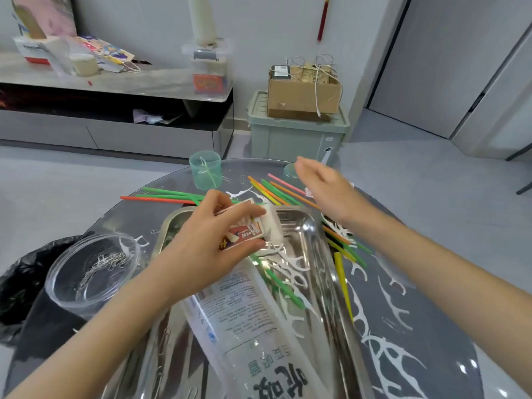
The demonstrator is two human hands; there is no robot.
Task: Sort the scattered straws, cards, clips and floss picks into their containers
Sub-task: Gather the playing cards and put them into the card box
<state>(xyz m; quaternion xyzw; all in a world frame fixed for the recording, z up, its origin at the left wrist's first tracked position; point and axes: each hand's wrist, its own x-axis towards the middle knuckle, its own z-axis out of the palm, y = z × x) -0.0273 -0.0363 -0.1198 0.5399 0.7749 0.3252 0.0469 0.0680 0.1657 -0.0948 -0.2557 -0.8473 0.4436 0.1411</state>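
Round dark glass surface (449, 321) fills the view, and on it sits the steel tray (312, 226), long side running away from the camera. Inside the tray lies a clear printed wrapper (244, 312), with a green straw and white floss picks (290, 269) beside it. Left of the tray stands a clear round tub (72, 286) holding a heap of paper clips (106, 263).

Left hand (207, 240) is over the tray's far end, thumb and curled fingers pinching a red-and-white card pack (247, 230). Right hand (322, 185) hovers apart from it, fingers straight and spread, holding nothing, blurred, above the coloured straws (276, 191) fanned on the surface.

At the far edge stands a small green cup (205, 169) with a floss pick in it. More straws lie left of the cup and along the tray's right side, and more floss picks are scattered near the right edge.
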